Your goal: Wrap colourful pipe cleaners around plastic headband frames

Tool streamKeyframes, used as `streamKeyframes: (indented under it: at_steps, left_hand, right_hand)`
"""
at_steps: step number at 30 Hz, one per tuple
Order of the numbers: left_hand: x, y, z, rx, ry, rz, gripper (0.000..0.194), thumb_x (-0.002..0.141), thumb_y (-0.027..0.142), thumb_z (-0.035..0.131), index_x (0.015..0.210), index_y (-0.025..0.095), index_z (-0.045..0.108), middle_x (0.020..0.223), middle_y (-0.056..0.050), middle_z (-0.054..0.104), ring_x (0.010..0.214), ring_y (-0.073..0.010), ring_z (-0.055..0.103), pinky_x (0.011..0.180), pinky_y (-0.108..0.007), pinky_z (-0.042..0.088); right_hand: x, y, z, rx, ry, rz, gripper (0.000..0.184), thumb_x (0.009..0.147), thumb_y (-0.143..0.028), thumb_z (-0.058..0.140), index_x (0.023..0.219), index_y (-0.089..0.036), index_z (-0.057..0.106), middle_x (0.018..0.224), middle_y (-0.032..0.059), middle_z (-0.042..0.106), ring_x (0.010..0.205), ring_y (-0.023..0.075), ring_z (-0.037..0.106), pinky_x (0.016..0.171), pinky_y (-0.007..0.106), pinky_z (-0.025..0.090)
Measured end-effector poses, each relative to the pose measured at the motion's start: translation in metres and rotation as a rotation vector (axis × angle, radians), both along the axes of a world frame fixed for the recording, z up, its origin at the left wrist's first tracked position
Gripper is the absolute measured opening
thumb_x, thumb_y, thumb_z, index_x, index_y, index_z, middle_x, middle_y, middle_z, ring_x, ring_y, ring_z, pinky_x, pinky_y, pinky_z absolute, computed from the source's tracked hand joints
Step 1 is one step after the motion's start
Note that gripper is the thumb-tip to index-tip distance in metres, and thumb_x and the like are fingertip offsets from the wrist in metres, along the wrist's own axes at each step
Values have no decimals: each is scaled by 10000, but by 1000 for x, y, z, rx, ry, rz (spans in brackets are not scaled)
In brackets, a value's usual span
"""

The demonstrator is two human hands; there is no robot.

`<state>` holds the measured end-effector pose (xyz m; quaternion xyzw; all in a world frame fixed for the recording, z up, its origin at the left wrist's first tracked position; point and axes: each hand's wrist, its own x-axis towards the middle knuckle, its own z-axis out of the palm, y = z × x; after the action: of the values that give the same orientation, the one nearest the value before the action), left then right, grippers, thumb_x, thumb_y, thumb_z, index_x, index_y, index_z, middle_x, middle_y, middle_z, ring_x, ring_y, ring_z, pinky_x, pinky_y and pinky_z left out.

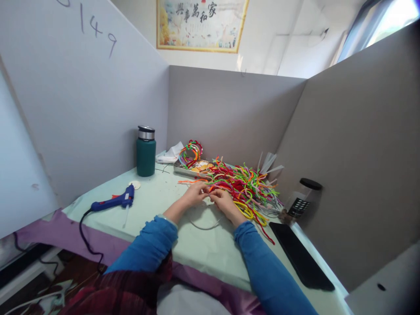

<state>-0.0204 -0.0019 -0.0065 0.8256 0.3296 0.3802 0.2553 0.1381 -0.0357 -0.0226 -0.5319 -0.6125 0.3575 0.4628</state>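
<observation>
My left hand and my right hand meet over the middle of the table, thumbs and fingertips pinched close together. A thin grey pipe cleaner bends in a loop below them, and its ends run up to my fingers. The exact join between the fingertips is too small to make out. Just beyond my hands lies a heap of colourful pipe cleaners, red, green, orange and pink, with yellow ones beside my right wrist.
A metal tray holds small pieces and colourful rings. To the left are a green bottle, a blue glue gun with its cord, and a round disc. A black phone-like slab and a clear jar stand right. Grey partitions enclose the table.
</observation>
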Motion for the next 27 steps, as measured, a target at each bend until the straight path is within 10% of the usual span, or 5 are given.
streamKeyframes:
  at_steps: [14, 27]
  left_hand:
    - [-7, 9, -6, -690, -118, -53, 491, 615, 605, 713, 616, 169, 487, 423, 67, 353, 347, -43, 258, 373, -222, 149]
    - [-5, 9, -4, -445, -73, -25, 335, 608, 436, 741, 682, 119, 663, 508, 42, 478, 450, -54, 318, 440, -213, 196]
  right_hand:
    - [2, -1, -1, 257, -256, 61, 145, 744, -222, 534, 784, -173, 665, 709, 16, 643, 645, 141, 541, 615, 249, 398]
    - [2, 1, -1, 142, -130, 11, 60, 689, -216, 577, 732, -175, 591, 619, 0, 617, 548, 129, 533, 527, 237, 386]
